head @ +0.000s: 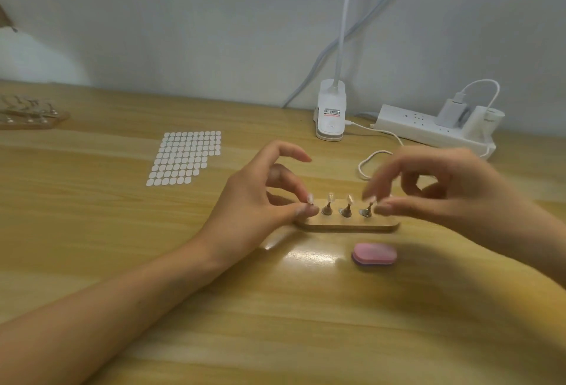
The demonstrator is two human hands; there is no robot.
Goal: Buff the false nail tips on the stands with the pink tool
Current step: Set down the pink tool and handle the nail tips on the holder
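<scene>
A wooden base [347, 226] in the middle of the table carries a row of small metal stands [346, 210], each topped with a clear false nail tip [330, 197]. My left hand [260, 197] pinches the leftmost stand and its tip between thumb and forefinger. My right hand [444, 191], blurred, has thumb and forefinger around the tip at the row's right end [371, 200]; whether they grip it I cannot tell. The pink tool [374, 253], an oval buffer block, lies on the table just in front of the base, untouched.
A sheet of white adhesive dots [185, 158] lies at the left. A white clip lamp base [330, 112] and a power strip [435, 127] with a plugged charger and loose white cable [370, 161] sit at the back. Another holder with stands [29, 112] is far left.
</scene>
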